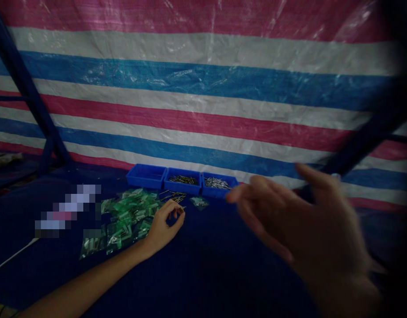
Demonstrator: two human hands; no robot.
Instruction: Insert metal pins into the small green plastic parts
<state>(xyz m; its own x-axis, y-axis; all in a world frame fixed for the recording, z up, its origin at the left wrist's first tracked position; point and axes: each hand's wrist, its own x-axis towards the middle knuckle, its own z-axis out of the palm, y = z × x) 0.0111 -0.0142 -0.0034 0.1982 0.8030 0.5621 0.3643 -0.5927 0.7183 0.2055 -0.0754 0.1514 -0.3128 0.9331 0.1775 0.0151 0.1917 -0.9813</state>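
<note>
My left hand [165, 227] is low over the table, fingers curled and thumb drawn in as a pinch. What it holds, if anything, is too small to make out. Just beyond its fingertips lie loose brass-coloured screw-like pieces [175, 196]. A heap of small clear-and-green plastic bags [133, 207] spreads to its left. One small bag [199, 202] with pale contents lies apart, to the right of the loose pieces. Close to the camera, my right hand [299, 225] is raised and blurred, its fingers stretched out and no object visible in it.
Three blue bins stand in a row: the left bin [146, 176] shows nothing inside, the middle bin [183, 187] holds brassy pieces, the right bin [218, 191] silvery ones. A striped tarp [203, 97] hangs behind. Dark posts [40, 106] flank the dark blue table [203, 274].
</note>
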